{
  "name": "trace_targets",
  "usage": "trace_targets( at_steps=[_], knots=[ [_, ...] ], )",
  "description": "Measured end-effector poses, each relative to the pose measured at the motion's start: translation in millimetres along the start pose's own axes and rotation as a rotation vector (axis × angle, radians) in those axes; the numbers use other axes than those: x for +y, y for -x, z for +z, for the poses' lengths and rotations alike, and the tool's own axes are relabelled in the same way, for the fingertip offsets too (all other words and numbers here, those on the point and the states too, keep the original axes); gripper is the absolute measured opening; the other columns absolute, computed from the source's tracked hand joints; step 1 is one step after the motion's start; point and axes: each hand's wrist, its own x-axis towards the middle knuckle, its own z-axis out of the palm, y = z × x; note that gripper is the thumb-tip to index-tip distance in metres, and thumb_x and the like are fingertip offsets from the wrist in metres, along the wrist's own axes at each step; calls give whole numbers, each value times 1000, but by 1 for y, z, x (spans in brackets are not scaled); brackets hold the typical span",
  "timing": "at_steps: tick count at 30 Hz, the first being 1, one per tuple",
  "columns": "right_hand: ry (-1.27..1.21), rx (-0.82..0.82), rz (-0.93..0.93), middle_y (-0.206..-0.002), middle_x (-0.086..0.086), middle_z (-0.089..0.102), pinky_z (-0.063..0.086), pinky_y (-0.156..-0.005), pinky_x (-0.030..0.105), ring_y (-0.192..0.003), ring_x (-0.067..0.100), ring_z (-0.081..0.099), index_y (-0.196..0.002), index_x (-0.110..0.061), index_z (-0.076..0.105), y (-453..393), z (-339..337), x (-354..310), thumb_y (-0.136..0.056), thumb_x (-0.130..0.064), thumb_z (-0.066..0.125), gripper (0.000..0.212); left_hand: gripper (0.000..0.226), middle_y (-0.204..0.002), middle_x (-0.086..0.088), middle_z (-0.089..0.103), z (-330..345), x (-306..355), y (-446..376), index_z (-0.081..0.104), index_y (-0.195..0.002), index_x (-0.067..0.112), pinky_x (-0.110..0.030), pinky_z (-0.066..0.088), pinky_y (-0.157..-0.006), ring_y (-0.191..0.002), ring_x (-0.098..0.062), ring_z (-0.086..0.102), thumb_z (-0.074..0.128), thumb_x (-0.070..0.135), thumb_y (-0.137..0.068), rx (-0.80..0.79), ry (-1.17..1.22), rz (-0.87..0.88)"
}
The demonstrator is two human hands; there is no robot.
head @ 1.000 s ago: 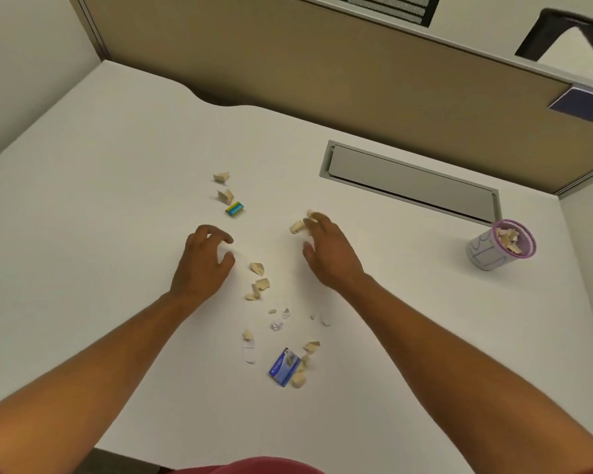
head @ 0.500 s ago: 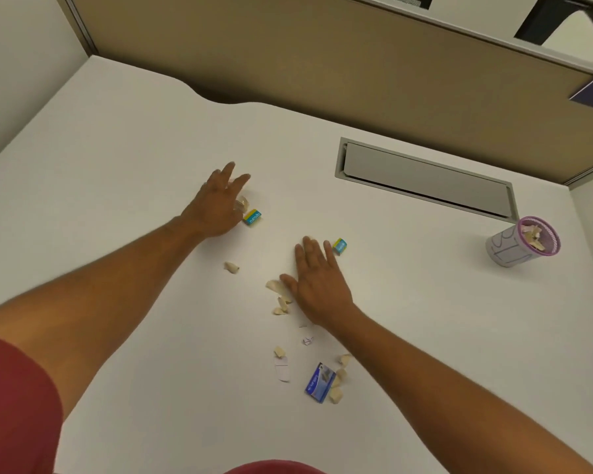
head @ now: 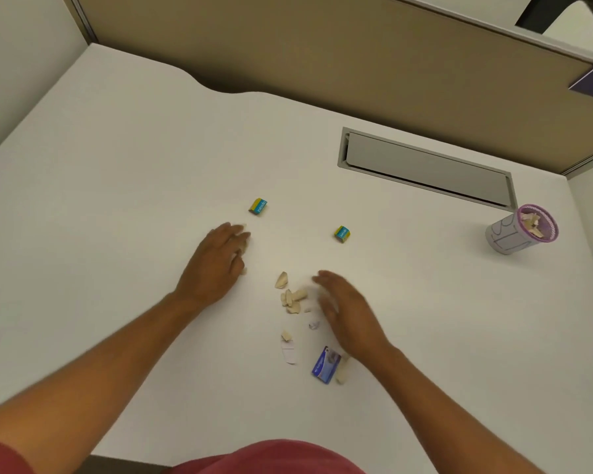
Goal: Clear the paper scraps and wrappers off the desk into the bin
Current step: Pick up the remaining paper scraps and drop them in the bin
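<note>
Small tan paper scraps (head: 290,295) lie bunched in the middle of the white desk (head: 117,165), between my hands. My left hand (head: 216,265) rests palm down to their left, fingers spread, with a tan scrap peeking out at its fingertips. My right hand (head: 343,309) is flat and blurred just right of the bunch, holding nothing. Two blue-and-yellow wrappers (head: 258,206) (head: 342,233) lie farther out. A blue wrapper (head: 326,364) and a white scrap (head: 288,352) sit near my right wrist. The small bin (head: 504,234), purple-rimmed, stands at the far right with scraps inside.
A grey cable flap (head: 425,165) is set into the desk behind the wrappers. A tan partition (head: 322,46) walls the back, and white walls close both sides. My red shirt shows at the bottom edge.
My left hand has drawn back from the far wrapper toward the middle, dragging scraps. My right hand has slid back toward me, uncovering the bunch of tan scraps.
</note>
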Motion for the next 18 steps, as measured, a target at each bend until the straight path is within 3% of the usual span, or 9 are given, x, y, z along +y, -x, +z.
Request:
trace_targets(
  at_steps=[3,7,11,14,18],
  knots=[
    [-91,135,209,-138,-3,60,47,-110,40,-126,21,59,-135,-20,63,11,-24,20,-92,-24,75,45,50,-154,-2,54,6,10,31,59,-144,16,-50,40,-116,-146,-30,43,65,12,-95,104,-10,-53],
    [-65,39,472,-142,-3,44,46,-105,39,-127,24,48,-146,-26,52,38,-33,46,-79,-43,85,76,63,-165,-3,32,7,13,53,44,-154,25,-52,42,-105,-136,-35,35,67,29,-95,120,-97,-239],
    [-149,98,493,-133,5,43,49,-100,36,-114,29,57,-148,-16,50,38,-21,41,-89,-27,78,66,81,-164,-9,27,8,15,47,24,-164,19,-46,44,-106,-138,-37,34,64,17,-94,-18,-1,-294],
    [-234,152,467,-124,8,49,40,-84,20,-102,24,60,-140,-13,58,24,-10,18,-90,-12,75,53,75,-153,-3,37,11,24,34,36,-159,19,-32,46,-94,-129,-29,50,63,5,-91,-47,117,-256],
    [-309,106,403,-124,10,52,42,-90,22,-106,24,63,-133,-14,64,3,6,-14,-91,-8,71,43,65,-146,-1,45,24,42,26,51,-150,16,-26,44,-90,-108,-22,56,63,-1,-88,-152,204,-204]
  ],
)
